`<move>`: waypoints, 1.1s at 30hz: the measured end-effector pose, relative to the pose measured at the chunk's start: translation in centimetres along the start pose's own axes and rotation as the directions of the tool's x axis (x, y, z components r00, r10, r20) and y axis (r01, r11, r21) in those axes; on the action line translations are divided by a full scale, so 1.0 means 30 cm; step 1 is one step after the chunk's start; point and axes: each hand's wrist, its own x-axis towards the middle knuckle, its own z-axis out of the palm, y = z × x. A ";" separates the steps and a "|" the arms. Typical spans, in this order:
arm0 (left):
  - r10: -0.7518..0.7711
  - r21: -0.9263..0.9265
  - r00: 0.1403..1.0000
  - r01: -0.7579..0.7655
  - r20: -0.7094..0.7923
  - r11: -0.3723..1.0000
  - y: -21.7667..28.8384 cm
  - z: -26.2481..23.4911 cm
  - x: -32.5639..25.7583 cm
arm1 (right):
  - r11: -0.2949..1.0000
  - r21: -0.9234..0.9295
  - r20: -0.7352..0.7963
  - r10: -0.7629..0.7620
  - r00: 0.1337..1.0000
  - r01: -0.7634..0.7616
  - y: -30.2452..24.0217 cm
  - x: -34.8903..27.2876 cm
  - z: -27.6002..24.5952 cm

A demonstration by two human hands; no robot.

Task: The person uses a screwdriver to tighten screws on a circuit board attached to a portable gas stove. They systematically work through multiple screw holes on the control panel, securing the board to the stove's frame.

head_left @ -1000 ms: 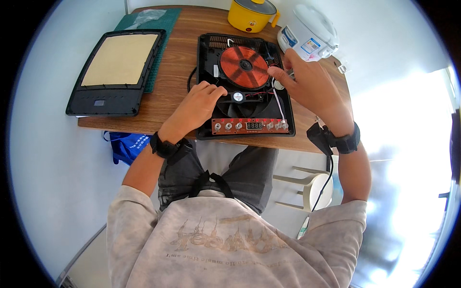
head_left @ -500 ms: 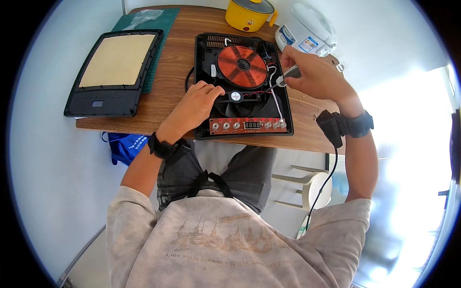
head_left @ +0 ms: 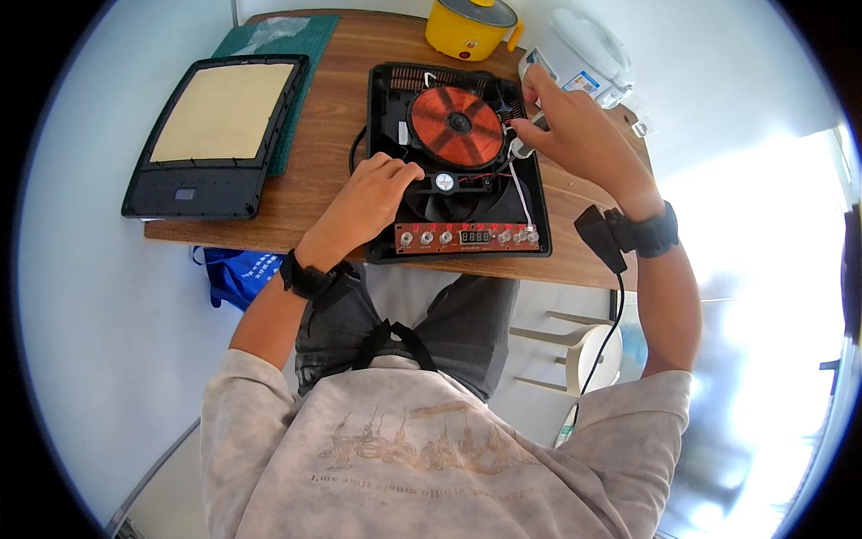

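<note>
An opened induction cooker base (head_left: 381,135) lies on the table in front of me, with a round copper coil (head_left: 456,126), a black cooling fan (head_left: 449,205) and a red control board (head_left: 467,237) inside. At the fan's upper left corner are the bent, closed fingertips of my left hand (head_left: 373,193); whatever sits between them is hidden. My right hand (head_left: 579,130) is over the base's right edge, beside the coil. It grips a grey-handled screwdriver (head_left: 524,149), mostly covered by the hand, its dark shaft slanting down-left toward the fan; the tip is hard to make out.
Left of the base, the cooker's top panel (head_left: 135,199) lies underside up, partly on a green cutting mat (head_left: 285,144). A yellow pot (head_left: 469,34) and a white rice cooker (head_left: 588,56) stand behind. A black cable (head_left: 603,346) hangs from my right wrist strap.
My right hand has moved slightly up and left with the screwdriver, whose handle now shows less. My left hand stays at the fan's corner.
</note>
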 end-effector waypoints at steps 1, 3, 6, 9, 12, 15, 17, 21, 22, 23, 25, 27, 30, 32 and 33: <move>0.003 -0.004 1.000 -0.003 -0.005 1.000 0.002 0.000 0.001 | 1.000 0.014 0.016 0.003 1.000 -0.003 0.000 -0.002 -0.001; -0.006 0.001 1.000 0.006 -0.004 1.000 -0.004 0.005 -0.004 | 0.999 0.044 0.044 0.001 0.999 -0.003 -0.009 0.002 -0.010; -0.005 -0.004 1.000 0.005 -0.008 1.000 -0.006 0.006 -0.006 | 0.994 0.104 0.064 0.033 0.997 -0.039 -0.002 -0.006 -0.016; -0.010 -0.004 1.000 0.010 -0.002 1.000 -0.006 0.006 -0.005 | 0.991 0.090 0.155 0.079 0.985 -0.094 -0.003 -0.012 -0.037; -0.008 0.004 1.000 0.008 -0.001 1.000 -0.008 0.004 -0.003 | 0.992 0.126 0.084 -0.040 0.996 0.029 0.006 -0.024 -0.013; 0.004 -0.010 1.000 -0.004 -0.005 1.000 -0.008 0.002 -0.001 | 0.985 0.151 -0.003 -0.086 0.996 0.086 0.004 -0.029 0.011; 0.009 -0.021 1.000 -0.009 -0.012 1.000 -0.011 0.004 -0.003 | 0.989 0.146 0.005 -0.025 1.000 0.024 -0.001 -0.044 0.008; 0.003 -0.026 1.000 -0.003 -0.009 1.000 -0.009 0.006 -0.004 | 0.967 0.144 0.039 0.206 0.978 -0.209 -0.038 -0.118 -0.030; 0.001 -0.025 1.000 -0.001 -0.002 1.000 -0.006 0.005 -0.002 | 0.959 0.150 0.044 0.235 0.971 -0.239 -0.037 -0.135 -0.033; -0.002 -0.018 1.000 0.002 -0.004 1.000 -0.007 0.007 -0.001 | 0.950 0.158 0.046 0.267 0.963 -0.271 -0.034 -0.157 -0.033; -0.008 -0.005 1.000 0.008 -0.007 1.000 -0.015 0.014 -0.005 | 0.930 0.188 0.051 0.310 0.949 -0.314 -0.028 -0.200 -0.033; -0.016 -0.020 1.000 0.016 0.016 1.000 -0.021 0.011 -0.002 | 0.911 0.238 0.057 0.333 0.941 -0.337 -0.028 -0.241 -0.032; -0.003 -0.056 1.000 0.002 -0.017 0.998 -0.031 0.016 0.001 | 0.853 0.279 -0.049 0.471 0.881 -0.441 -0.057 -0.307 -0.050; -0.003 -0.079 1.000 0.000 -0.028 0.997 -0.037 0.015 0.004 | 0.828 0.341 -0.145 0.514 0.845 -0.445 -0.028 -0.352 -0.026; -0.010 -0.087 1.000 0.009 -0.016 0.996 -0.038 0.011 0.006 | 0.814 0.371 -0.192 0.538 0.820 -0.447 -0.012 -0.380 -0.010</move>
